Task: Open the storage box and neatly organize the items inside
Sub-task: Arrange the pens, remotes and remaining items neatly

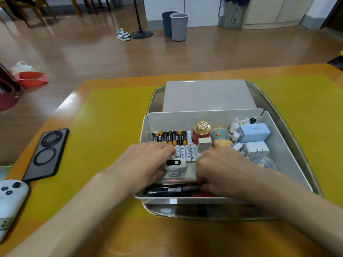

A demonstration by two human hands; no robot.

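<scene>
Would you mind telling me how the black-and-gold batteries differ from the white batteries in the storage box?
The black-and-gold batteries are dark with gold bands; the white batteries are pale with small dark print. The black-and-gold batteries sit farther back in the storage box; the white batteries lie nearer, partly under the left hand. Both lie side by side in neat rows.

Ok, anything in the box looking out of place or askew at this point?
Nothing stands out. The batteries lie in tidy rows at the box's far left, the pens lie along the near wall, and figurines and chargers sit grouped on the right. Both hands, left and right, are inside the box.
</scene>
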